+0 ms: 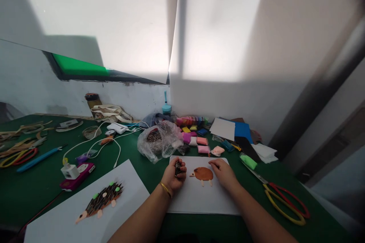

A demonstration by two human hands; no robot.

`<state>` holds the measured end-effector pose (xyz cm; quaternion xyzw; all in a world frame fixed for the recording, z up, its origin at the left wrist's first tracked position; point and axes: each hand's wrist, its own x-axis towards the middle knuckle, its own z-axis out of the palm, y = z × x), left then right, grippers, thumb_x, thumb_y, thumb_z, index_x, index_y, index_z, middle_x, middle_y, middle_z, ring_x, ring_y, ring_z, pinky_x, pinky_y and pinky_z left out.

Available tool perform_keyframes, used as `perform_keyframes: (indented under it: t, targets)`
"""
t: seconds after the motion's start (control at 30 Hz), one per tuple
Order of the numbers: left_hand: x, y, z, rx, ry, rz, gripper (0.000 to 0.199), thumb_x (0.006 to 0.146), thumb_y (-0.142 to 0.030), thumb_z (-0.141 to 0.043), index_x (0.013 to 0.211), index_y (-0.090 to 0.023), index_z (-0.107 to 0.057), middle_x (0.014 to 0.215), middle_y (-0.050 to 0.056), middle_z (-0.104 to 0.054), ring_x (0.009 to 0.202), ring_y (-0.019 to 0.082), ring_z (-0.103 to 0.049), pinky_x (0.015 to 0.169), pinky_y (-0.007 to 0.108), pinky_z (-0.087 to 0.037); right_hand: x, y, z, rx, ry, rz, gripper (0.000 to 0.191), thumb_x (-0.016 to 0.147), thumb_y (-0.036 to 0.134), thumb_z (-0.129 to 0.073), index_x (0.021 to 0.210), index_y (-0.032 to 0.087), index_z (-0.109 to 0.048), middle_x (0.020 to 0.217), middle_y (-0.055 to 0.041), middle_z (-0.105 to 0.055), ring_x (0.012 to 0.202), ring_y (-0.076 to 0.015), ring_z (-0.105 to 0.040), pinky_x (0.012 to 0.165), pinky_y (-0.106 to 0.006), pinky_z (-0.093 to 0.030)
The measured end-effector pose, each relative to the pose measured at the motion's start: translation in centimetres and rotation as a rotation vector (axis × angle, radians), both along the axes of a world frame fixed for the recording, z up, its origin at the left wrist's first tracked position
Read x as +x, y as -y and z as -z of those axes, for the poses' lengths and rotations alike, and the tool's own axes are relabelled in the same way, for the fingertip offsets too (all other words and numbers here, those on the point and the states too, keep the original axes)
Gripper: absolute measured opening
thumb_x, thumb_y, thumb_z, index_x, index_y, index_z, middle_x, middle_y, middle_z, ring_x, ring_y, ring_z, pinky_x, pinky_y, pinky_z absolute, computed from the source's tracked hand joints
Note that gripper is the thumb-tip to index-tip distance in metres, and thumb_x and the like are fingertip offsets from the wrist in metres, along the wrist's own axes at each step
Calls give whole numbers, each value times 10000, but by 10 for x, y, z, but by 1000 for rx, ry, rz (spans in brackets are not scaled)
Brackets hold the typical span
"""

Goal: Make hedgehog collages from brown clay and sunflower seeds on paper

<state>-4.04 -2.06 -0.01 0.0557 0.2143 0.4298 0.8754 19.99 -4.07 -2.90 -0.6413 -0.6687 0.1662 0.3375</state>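
My left hand (174, 174) is curled around a small pile of dark sunflower seeds (178, 168), over the left part of a white sheet (196, 205). On that sheet lies a brown clay hedgehog (204, 174) with a pale snout and two pale legs. My right hand (224, 171) is at the hedgehog's right side, thumb and fingertips pinched together near its upper back; whatever they hold is too small to make out. To the left, another white sheet (57, 224) carries a hedgehog (104, 198) covered in dark seeds, with green and pale dots.
Behind the hands sit a plastic bag of seeds (159, 140) and several colored clay packs (203, 149). Large scissors (282, 201) lie at right, near a green clay pack (248, 161). A purple power strip (76, 178) with white cables stands left. A blue pen-like tool (40, 159) lies farther left.
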Motion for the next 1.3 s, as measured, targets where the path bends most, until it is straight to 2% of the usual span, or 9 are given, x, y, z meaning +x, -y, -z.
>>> perform_keyframes:
  t: [0.37,0.47,0.57,0.67,0.73,0.9,1.1,1.3]
  targets:
    - [0,-1,2,-7,15,2,168,788,-253,-572,701,-156,-466,622,-35,-440,435,36,-436,296,92,-164,-1,1,0,5,13,-8,286,843,262,-409,939,197,-670,983,-66,-627,948,-194,-559,806,-297,-418]
    - [0,-1,2,-4,2,-1,169,785,-253,-576,702,-155,-467,618,-35,-441,434,37,-438,296,92,-165,-8,5,-7,-7,16,-23,271,837,259,-425,939,200,-669,988,-67,-615,944,-193,-553,802,-290,-417]
    - [0,-1,2,-1,3,1,170,786,-252,-575,700,-154,-466,615,-35,-443,433,36,-436,294,91,-165,-22,9,-18,-6,45,-120,255,830,257,-451,958,208,-667,984,-64,-602,920,-183,-549,791,-272,-412]
    - [0,-1,2,2,7,6,169,791,-256,-568,699,-155,-467,618,-34,-449,431,35,-434,294,91,-175,-38,10,-28,1,133,-213,215,800,258,-518,938,221,-678,930,-48,-598,893,-175,-542,780,-255,-396]
    - [0,-1,2,5,4,7,166,790,-257,-567,701,-155,-471,622,-32,-455,431,34,-433,296,91,-182,-46,8,-31,-4,199,-226,196,776,242,-555,921,233,-686,905,-36,-596,890,-170,-536,773,-246,-385]
    - [0,0,2,12,1,8,173,790,-264,-570,699,-153,-473,622,-30,-456,432,36,-434,294,92,-179,-51,2,-30,-26,255,-216,174,791,220,-539,857,225,-701,876,-31,-598,865,-159,-538,750,-238,-373]
    - [1,-1,2,12,-6,0,168,792,-259,-568,705,-154,-470,633,-29,-457,431,35,-434,295,92,-173,-52,-2,-26,24,225,-252,176,815,237,-523,855,225,-694,870,-30,-599,854,-155,-538,744,-238,-370]
    - [1,-1,4,15,-7,2,175,788,-266,-581,709,-154,-472,632,-31,-454,430,32,-433,294,91,-173,-55,-1,-27,35,230,-268,191,817,174,-497,828,204,-685,857,-35,-601,836,-145,-544,729,-222,-382]
